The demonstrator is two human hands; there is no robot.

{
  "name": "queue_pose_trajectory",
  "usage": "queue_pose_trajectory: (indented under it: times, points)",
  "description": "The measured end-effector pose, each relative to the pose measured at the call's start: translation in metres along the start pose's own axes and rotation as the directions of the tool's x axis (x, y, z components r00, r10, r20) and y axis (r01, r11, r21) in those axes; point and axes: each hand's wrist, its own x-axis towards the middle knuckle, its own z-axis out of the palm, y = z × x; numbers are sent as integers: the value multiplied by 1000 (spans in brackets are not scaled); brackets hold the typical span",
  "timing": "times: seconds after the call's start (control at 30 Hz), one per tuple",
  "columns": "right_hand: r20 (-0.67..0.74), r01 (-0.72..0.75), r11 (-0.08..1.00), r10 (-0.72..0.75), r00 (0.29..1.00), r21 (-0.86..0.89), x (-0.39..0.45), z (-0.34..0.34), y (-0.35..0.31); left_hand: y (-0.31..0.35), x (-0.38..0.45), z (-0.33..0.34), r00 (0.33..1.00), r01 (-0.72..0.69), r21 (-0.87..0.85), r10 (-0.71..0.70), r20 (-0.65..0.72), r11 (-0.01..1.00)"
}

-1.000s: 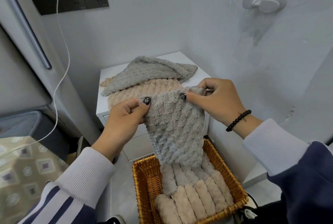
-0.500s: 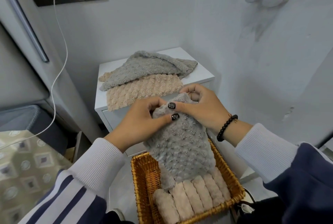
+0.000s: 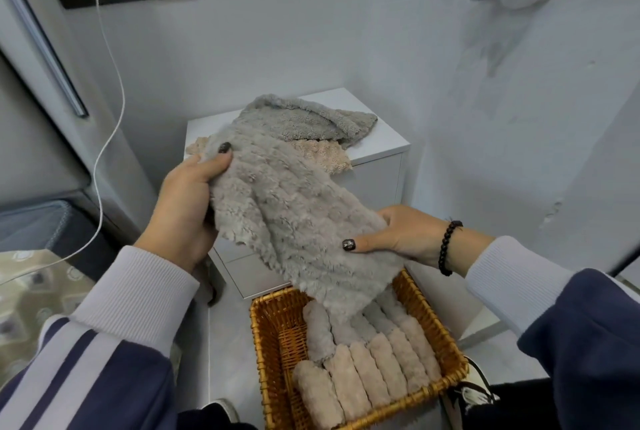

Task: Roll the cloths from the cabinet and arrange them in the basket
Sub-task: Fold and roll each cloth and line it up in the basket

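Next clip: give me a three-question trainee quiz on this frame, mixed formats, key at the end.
1. True or false: the grey cloth in hand is already rolled.
2. Which hands grip it? A) left hand only B) right hand only C) both
3. Fill in: finished rolls lie in the wicker ____.

Key: 1 false, it hangs flat; 2 C; 3 basket.

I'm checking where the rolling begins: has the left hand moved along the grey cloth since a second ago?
Yes. The left hand now grips the grey cloth further left, off the white cabinet's front, while the right hand holds it lower, nearer the basket.
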Motion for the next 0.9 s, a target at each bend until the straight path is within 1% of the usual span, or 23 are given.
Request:
queue_pose_trajectory:
  times: [0.07,0.13,0.2,0.27,0.3,0.33,0.37,0.43,0.47,0.53,0.63,0.7,0.83,0.9]
  points:
    - [-34,-23,994,27,999,102,0,-10,3,1,6,-11,997,-24,23,26,-67,999]
    - [-95,-19,974,42,995,226,1,-19,3,0,12,-21,992,-37,123,51,-117,992]
    - [-182,30,948,30,983,317,2,-28,2,-1,14,-27,993,-11,222,37,-113,975]
    - [-263,79,938,13,965,337,3,-35,0,-3,13,-31,997,29,286,-8,-75,958]
    - [-318,91,951,8,948,297,4,-37,-1,-5,12,-32,998,46,314,-31,-53,948]
    - [-384,95,976,-12,923,197,5,-39,-2,-7,10,-32,998,61,337,-53,-35,939]
    - [-451,82,995,-50,891,51,5,-40,-3,-9,9,-32,997,71,356,-68,-21,932]
    - [-542,40,974,-157,826,-222,4,-36,-9,-13,5,-29,996,85,375,-90,-4,923]
    - [-554,46,955,-208,806,-292,2,-31,-12,-15,3,-26,995,95,381,-102,-3,920]
    - [-541,90,933,-278,793,-348,-2,-22,-17,-23,1,-21,992,123,395,-127,-16,911]
    - [-499,143,930,-307,810,-339,-4,-8,-21,-37,-1,-13,989,133,433,-145,-6,891]
    - [-481,139,931,-297,825,-336,-3,0,-26,-45,-2,-7,989,116,456,-144,27,882]
    - [-438,125,945,-254,862,-301,-2,15,-33,-54,-8,6,978,17,498,-118,173,867]
    - [-405,153,962,-235,884,-226,-3,22,-39,-56,-13,13,963,-44,507,-99,251,861]
